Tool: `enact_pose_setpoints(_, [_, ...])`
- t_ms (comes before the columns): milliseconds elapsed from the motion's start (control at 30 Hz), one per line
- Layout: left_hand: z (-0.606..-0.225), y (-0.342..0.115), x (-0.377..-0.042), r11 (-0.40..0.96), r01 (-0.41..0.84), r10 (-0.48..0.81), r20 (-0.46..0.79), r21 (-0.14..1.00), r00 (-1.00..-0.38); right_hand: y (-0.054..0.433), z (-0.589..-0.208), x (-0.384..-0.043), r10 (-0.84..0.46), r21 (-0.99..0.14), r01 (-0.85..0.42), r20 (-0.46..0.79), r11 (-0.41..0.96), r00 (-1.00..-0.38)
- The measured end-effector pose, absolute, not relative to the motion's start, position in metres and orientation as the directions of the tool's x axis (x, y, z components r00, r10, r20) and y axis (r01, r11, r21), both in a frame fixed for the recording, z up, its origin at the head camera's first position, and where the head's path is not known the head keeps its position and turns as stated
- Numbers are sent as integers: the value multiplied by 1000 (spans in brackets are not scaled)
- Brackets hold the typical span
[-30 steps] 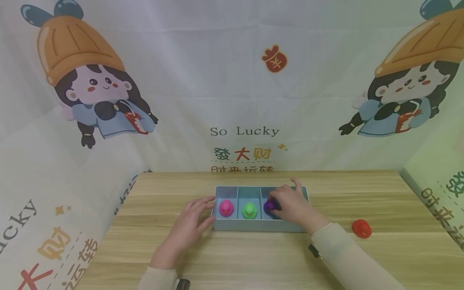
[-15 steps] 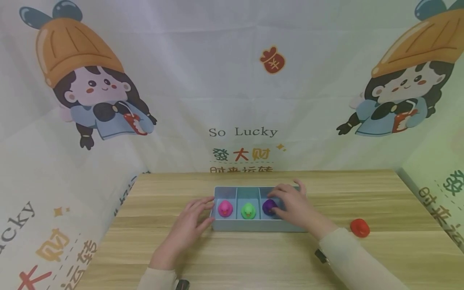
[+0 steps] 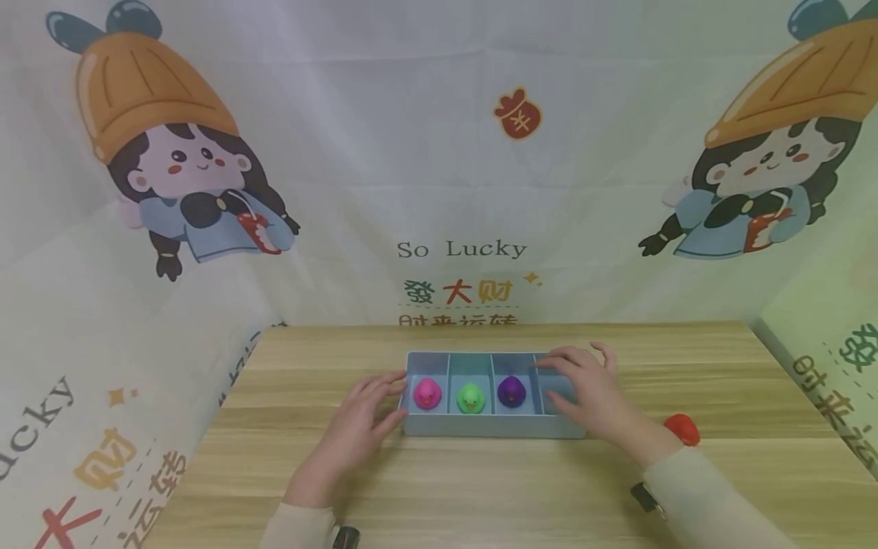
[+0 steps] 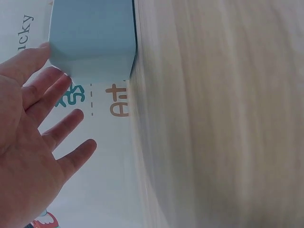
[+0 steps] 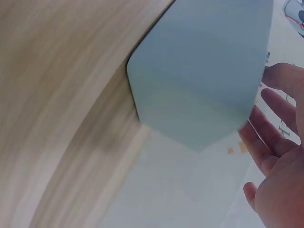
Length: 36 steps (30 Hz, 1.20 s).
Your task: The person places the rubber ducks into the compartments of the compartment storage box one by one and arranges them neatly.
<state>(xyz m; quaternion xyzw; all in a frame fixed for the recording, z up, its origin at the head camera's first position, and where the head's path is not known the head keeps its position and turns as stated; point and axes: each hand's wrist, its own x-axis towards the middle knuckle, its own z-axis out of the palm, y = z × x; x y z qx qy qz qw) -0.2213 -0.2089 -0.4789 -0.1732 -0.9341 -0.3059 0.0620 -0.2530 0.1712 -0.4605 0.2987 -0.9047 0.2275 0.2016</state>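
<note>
A grey-blue divided box (image 3: pixel 494 427) stands on the table, with several compartments in a row. From the left, a pink toy duck (image 3: pixel 427 394), a green toy duck (image 3: pixel 471 399) and a purple toy duck (image 3: pixel 511 391) each sit in their own compartment. My left hand (image 3: pixel 360 415) touches the box's left end with thumb and fingertips, fingers loosely spread. Over the rightmost compartment, my right hand (image 3: pixel 597 393) hovers with its fingers apart and nothing held. In the right wrist view, the right hand's fingers (image 5: pixel 266 137) are beside the box's rim; whether they touch is unclear.
A small red rounded object (image 3: pixel 682 429) lies on the wooden table (image 3: pixel 480 496) to the right of the box, partly behind my right forearm. A printed cloth (image 3: pixel 384 152) hangs behind the table and along both sides.
My right hand has let go of the purple duck and moved right, over the end compartment. The duck stays in its compartment. My left hand has stayed in place.
</note>
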Motion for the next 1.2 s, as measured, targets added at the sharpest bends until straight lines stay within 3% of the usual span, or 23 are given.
enact_pose_setpoints(867, [-479,-209,-223,755,345,283,197,558,-939,240,-456,-239,-417,-182,-594,555,783,-720])
enact_pose_setpoints(1200, [-477,-209,-221,751,351,287,203,559,-936,256,-458,-231,-386,-192,-544,519,817,-763])
